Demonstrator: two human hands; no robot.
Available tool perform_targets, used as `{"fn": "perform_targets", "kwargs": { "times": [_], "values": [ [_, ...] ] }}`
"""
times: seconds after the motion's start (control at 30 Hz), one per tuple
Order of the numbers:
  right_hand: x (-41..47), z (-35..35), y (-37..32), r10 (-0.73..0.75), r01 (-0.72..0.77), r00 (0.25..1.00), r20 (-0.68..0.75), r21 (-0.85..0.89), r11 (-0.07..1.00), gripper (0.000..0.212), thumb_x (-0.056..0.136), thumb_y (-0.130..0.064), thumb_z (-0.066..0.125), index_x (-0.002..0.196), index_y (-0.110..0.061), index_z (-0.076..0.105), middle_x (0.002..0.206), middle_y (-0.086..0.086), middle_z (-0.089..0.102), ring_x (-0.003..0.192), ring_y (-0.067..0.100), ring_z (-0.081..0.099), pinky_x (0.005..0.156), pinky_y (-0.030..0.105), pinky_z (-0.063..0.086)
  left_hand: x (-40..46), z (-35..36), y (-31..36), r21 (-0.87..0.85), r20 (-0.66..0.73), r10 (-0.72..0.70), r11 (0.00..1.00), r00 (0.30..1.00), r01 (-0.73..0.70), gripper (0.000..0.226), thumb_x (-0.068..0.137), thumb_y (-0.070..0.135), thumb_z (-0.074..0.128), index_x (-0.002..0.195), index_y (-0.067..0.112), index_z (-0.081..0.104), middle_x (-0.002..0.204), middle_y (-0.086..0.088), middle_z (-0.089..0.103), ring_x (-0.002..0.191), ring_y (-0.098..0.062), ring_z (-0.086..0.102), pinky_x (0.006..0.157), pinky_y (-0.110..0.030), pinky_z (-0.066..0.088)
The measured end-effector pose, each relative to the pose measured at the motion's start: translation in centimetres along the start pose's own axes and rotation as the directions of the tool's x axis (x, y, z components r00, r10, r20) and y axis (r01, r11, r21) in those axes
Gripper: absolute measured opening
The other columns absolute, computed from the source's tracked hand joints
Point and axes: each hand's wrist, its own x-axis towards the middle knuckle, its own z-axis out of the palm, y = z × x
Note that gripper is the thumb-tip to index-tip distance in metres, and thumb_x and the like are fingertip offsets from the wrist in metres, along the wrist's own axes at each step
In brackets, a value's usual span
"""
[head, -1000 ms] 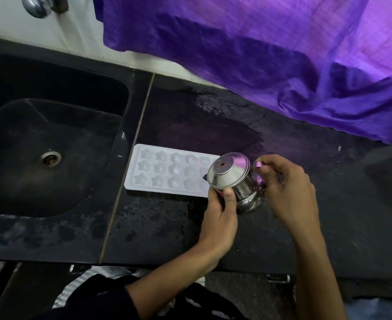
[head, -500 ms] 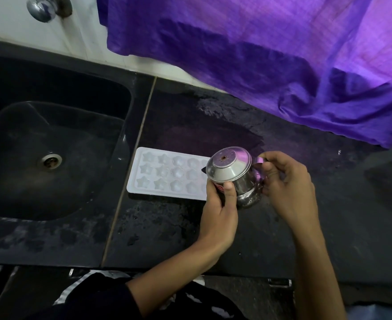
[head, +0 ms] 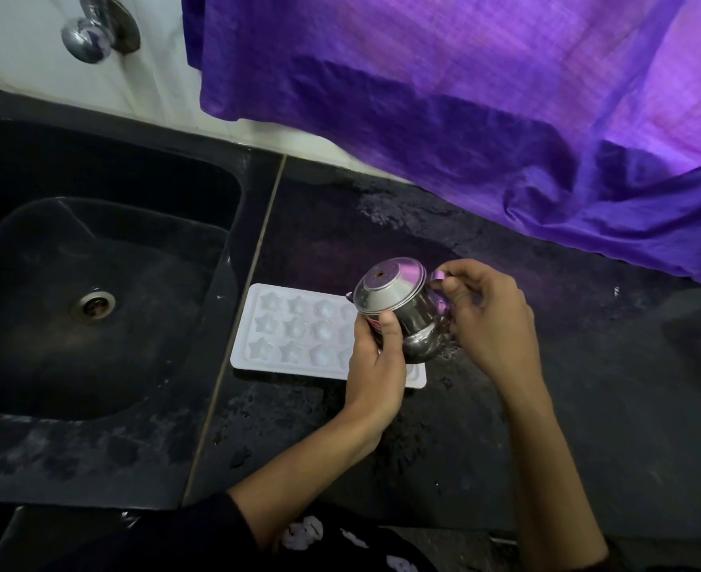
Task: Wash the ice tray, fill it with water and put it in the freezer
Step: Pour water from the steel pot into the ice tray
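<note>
A white ice tray [head: 291, 332] with star-shaped and round cells lies flat on the black counter [head: 381, 427], just right of the sink. Its right end is hidden behind a small steel kettle [head: 402, 307] with a lid, held above it. My left hand [head: 375, 365] wraps the kettle's body from below, thumb on its side. The kettle's handle is gripped by my right hand [head: 489, 319] on the right. The kettle tilts toward the tray, its small spout over the cells.
A black sink [head: 93, 249] with a steel drain [head: 93, 305] fills the left. A chrome tap [head: 88, 35] sticks out of the white wall above it. A purple cloth [head: 485, 117] hangs over the counter's back right. The counter is wet and speckled.
The kettle stays held in both hands over the tray's right end, and has shifted a little with a slight tilt. The view has drifted slightly.
</note>
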Motion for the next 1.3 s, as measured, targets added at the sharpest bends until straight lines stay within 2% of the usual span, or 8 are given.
{"fn": "perform_targets", "kwargs": {
  "times": [0.1,0.17,0.27,0.37,0.7,0.93,1.1,1.3],
  "values": [
    [0.9,0.4,0.0,-0.007,0.008,1.000,0.020,-0.032,0.999,0.011,0.092,-0.027,0.056,0.092,-0.030,0.067,0.070,-0.023,0.063,0.063,-0.010,0.057,0.062,0.003,0.038,0.6,-0.1,0.1,-0.016,-0.014,-0.022,1.000,1.000,0.022,0.050,0.098,0.049,0.026,0.142,0.028,0.033,0.132,0.011,0.053,0.111,-0.001,0.050,0.090,-0.016,0.035],
    [1.3,0.7,-0.1,-0.016,0.018,0.999,0.037,-0.052,0.998,0.010,0.092,-0.027,0.057,0.090,-0.030,0.067,0.068,-0.023,0.062,0.065,-0.016,0.054,0.061,-0.001,0.033,0.9,-0.1,0.2,-0.023,-0.019,-0.043,0.999,0.999,0.042,0.049,0.099,0.047,0.025,0.143,0.027,0.033,0.130,0.011,0.053,0.106,0.002,0.050,0.086,-0.013,0.036],
    [1.8,1.0,-0.1,-0.028,0.031,0.998,0.058,-0.066,0.997,0.010,0.092,-0.027,0.058,0.089,-0.030,0.067,0.068,-0.021,0.062,0.068,-0.016,0.053,0.061,-0.001,0.032,1.2,-0.1,0.4,-0.030,-0.027,-0.069,0.997,0.997,0.068,0.048,0.099,0.047,0.025,0.141,0.027,0.035,0.120,0.013,0.053,0.094,0.009,0.048,0.076,-0.009,0.035],
    [2.1,1.0,-0.1,-0.033,0.038,0.997,0.067,-0.072,0.997,0.011,0.092,-0.027,0.057,0.088,-0.031,0.066,0.069,-0.021,0.062,0.067,-0.012,0.054,0.061,0.008,0.034,1.4,0.0,0.7,-0.038,-0.033,-0.081,0.996,0.996,0.080,0.048,0.099,0.046,0.024,0.141,0.026,0.035,0.120,0.013,0.052,0.100,0.002,0.048,0.087,-0.018,0.033],
    [2.5,1.1,-0.1,-0.065,0.070,0.995,0.070,-0.068,0.995,0.011,0.092,-0.025,0.057,0.091,-0.027,0.068,0.069,-0.020,0.061,0.068,-0.012,0.052,0.062,-0.004,0.030,1.8,0.1,0.7,-0.029,-0.052,-0.081,0.996,0.995,0.080,0.048,0.099,0.046,0.024,0.142,0.026,0.035,0.133,0.010,0.052,0.112,-0.004,0.046,0.095,-0.021,0.032],
    [2.3,1.1,0.1,-0.042,0.044,0.998,0.051,-0.046,0.998,0.011,0.093,-0.026,0.057,0.089,-0.029,0.066,0.071,-0.018,0.066,0.065,-0.005,0.058,0.063,0.013,0.039,1.7,0.2,0.5,-0.020,-0.045,-0.061,0.998,0.997,0.060,0.047,0.100,0.046,0.025,0.141,0.027,0.034,0.126,0.012,0.053,0.109,-0.003,0.049,0.092,-0.019,0.034],
    [2.0,1.1,0.2,-0.028,0.029,0.999,0.025,-0.031,0.999,0.012,0.093,-0.024,0.056,0.087,-0.031,0.065,0.068,-0.019,0.065,0.062,-0.003,0.059,0.064,0.016,0.043,1.7,0.2,0.4,0.000,-0.041,-0.039,0.999,0.998,0.039,0.046,0.099,0.046,0.025,0.140,0.029,0.036,0.120,0.016,0.055,0.095,0.009,0.049,0.075,-0.004,0.033],
    [1.5,1.0,0.3,-0.019,0.020,1.000,-0.008,0.033,0.999,0.015,0.093,-0.024,0.055,0.087,-0.033,0.065,0.073,-0.018,0.066,0.067,0.004,0.064,0.073,0.038,0.055,1.5,0.4,0.1,0.025,-0.070,0.023,0.999,0.997,-0.021,0.050,0.097,0.048,0.027,0.144,0.030,0.031,0.110,0.026,0.052,0.093,0.017,0.046,0.078,-0.006,0.035]
  ]
}}
